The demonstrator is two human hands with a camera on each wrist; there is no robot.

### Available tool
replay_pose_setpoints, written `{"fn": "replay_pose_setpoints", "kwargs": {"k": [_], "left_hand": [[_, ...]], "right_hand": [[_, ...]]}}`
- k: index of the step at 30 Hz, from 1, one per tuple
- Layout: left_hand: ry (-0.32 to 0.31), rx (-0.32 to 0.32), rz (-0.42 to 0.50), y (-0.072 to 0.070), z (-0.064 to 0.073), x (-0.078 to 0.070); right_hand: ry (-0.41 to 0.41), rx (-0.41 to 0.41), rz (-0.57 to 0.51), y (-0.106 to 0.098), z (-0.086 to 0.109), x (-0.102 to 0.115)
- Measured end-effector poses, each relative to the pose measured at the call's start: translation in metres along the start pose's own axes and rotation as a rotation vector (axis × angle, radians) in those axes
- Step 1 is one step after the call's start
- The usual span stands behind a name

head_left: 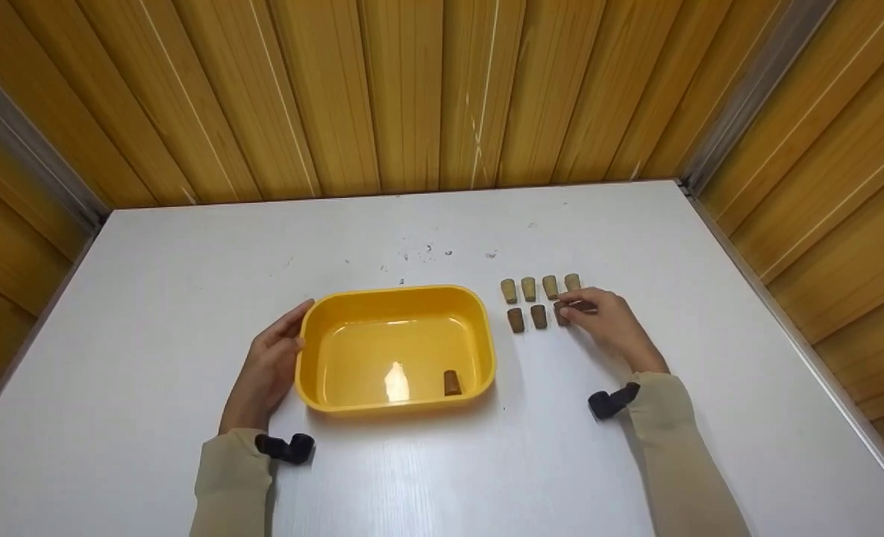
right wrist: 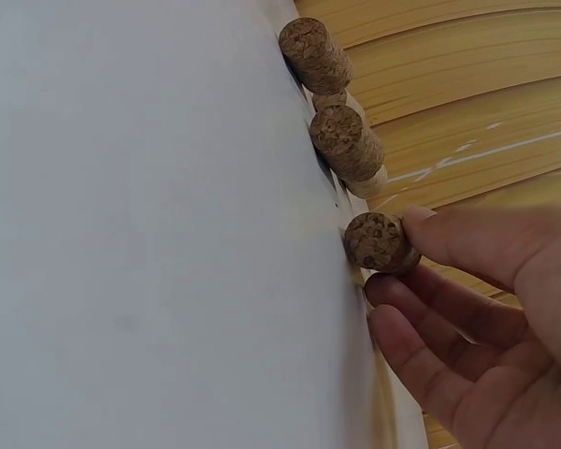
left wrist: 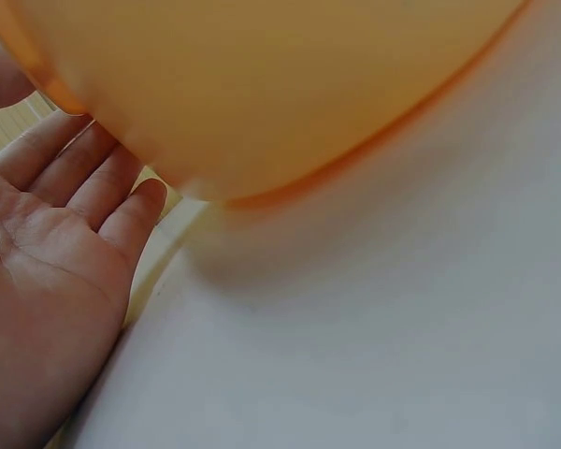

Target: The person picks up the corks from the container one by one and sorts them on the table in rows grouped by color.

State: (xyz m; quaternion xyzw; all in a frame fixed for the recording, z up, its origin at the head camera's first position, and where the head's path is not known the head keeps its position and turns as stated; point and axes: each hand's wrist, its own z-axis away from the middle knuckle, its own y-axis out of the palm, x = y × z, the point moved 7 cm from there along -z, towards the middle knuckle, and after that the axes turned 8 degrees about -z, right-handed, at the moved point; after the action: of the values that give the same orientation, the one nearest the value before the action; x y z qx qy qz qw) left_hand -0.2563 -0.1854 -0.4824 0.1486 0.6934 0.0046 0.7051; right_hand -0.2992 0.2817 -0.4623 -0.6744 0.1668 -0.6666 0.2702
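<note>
A yellow tray point(head_left: 393, 403) stands before me on the white table, with one brown tapered cork point(head_left: 451, 382) inside near its front right corner. My left hand point(head_left: 266, 365) touches the tray's left side; the left wrist view shows its fingers point(left wrist: 93, 178) nearly straight against the outer wall. To the right of the tray, my right hand point(head_left: 609, 324) pinches a brown cork point(right wrist: 374, 241) between thumb and fingers, at the right of the front row. Two more brown corks point(head_left: 515, 320) lie left of it. Behind them is a row of several lighter corks point(head_left: 529, 289).
The white table point(head_left: 427, 477) meets wood-patterned panels point(head_left: 404, 97) at the back and sides. Dark marks point(head_left: 428, 248) spot the tabletop behind the tray. A black wrist camera point(head_left: 285, 447) sits at the left sleeve, another black camera point(head_left: 613, 401) at the right.
</note>
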Motion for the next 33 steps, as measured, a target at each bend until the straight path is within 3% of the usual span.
{"fn": "replay_pose_setpoints", "kwargs": {"k": [25, 33], "left_hand": [[-0.01, 0.022, -0.017, 0.0023, -0.0012, -0.0021], [-0.001, -0.043, -0.017, -0.0022, -0.0018, 0.0008]], "right_hand": [[0.023, 0.004, -0.007, -0.0009, 0.0024, 0.0002], [0.074, 0.015, -0.043, -0.0005, 0.0041, -0.0014]]}}
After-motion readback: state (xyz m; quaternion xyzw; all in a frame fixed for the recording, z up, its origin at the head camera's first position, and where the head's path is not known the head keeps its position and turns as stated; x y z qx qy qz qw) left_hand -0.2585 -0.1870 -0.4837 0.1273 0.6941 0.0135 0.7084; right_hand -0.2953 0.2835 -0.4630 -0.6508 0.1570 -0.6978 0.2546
